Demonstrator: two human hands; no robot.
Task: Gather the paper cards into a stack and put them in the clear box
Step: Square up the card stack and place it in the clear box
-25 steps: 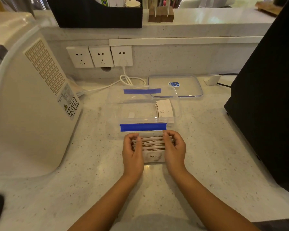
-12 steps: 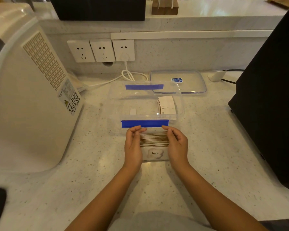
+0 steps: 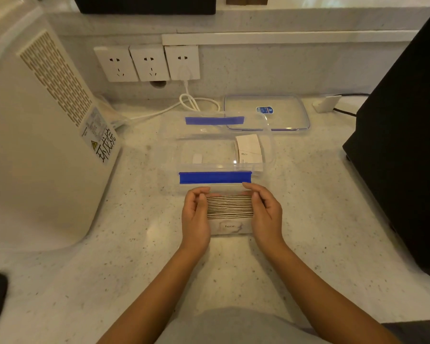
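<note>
Cards [image 3: 230,206] stand squared between left hand [image 3: 195,217] and right hand [image 3: 266,214], both grips grasping them.

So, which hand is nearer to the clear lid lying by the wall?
Right. The right hand is at the card stack's right end, below the lid; the left hand is farther left.

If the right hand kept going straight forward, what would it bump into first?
Probably the clear box: its near wall with the blue tape sits just ahead of the right hand, though the gap is hard to judge.
</note>
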